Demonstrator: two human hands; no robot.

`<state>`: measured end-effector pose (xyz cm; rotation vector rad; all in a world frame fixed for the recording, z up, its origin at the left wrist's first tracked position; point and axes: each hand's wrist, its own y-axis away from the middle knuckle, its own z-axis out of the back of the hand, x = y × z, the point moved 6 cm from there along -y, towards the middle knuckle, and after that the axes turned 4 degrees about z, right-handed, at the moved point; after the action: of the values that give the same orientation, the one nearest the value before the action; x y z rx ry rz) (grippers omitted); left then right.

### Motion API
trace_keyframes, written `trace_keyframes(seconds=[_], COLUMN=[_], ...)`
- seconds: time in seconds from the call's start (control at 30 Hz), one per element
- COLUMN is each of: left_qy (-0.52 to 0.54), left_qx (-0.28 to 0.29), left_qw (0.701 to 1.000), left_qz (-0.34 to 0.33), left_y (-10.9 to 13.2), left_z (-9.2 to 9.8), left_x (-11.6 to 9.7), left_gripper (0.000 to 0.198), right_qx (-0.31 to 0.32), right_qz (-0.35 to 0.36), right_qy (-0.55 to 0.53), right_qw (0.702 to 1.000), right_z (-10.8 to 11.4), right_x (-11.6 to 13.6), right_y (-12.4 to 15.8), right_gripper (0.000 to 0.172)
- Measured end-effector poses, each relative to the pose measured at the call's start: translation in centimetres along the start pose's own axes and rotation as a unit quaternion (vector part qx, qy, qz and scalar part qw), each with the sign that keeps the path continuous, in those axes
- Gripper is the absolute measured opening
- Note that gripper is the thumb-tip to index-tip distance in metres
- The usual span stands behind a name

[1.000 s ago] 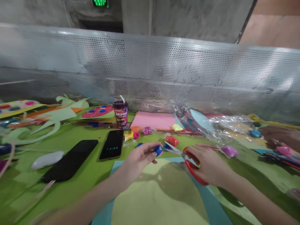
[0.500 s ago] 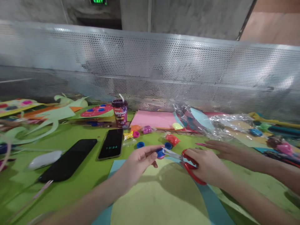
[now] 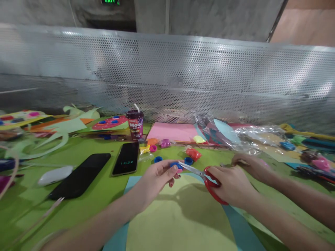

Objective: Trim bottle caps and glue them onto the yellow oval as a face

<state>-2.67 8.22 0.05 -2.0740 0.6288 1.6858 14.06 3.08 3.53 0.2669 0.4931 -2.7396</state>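
One blue piece (image 3: 179,166) is pinched by the left hand (image 3: 157,176), red-handled scissors (image 3: 202,174) gripped in the right hand (image 3: 232,182).

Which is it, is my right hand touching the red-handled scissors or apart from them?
Touching. The head view shows your right hand gripping the red-handled scissors at the handle end, with no gap between them.

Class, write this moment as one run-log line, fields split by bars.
left hand: holds small blue piece | right hand: holds red-handled scissors | blades: tips at small blue piece | below: yellow-green paper
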Motion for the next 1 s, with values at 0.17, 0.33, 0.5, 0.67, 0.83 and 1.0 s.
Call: trace_keyframes(seconds=[0.17,0.33,0.5,0.67,0.83,1.0], left_qy=[0.053,0.065,0.078,0.093,0.071,0.075], left_qx=[-0.002,-0.005,-0.005,0.001,0.005,0.008], left_qw=[0.998,0.998,0.997,0.995,0.997,0.997], left_qz=[-0.023,-0.018,-0.025,-0.033,-0.014,-0.018], left_y=[-0.1,-0.2,-0.2,-0.2,-0.1,0.0], left_z=[0.2,0.3,0.4,0.3,0.0,-0.1], left_x=[0.0,0.0,0.0,-0.1,-0.3,-0.5], left_gripper=[0.025,0.033,0.024,0.023,0.030,0.025], right_qx=[-0.004,0.012,0.044,0.075,0.081,0.077], right_qz=[0.006,0.006,0.012,0.005,0.012,0.011], right_qy=[-0.009,-0.019,-0.041,-0.050,-0.057,-0.056], right_qw=[1.000,1.000,0.998,0.996,0.995,0.995], right_z=[-0.5,-0.8,-0.5,-0.6,-0.9,-0.9], right_x=[0.2,0.4,0.8,0.9,1.0,1.3], right_y=[0.1,0.1,0.2,0.2,0.2,0.2], right_gripper=[0.016,0.016,0.011,0.009,0.009,0.010])
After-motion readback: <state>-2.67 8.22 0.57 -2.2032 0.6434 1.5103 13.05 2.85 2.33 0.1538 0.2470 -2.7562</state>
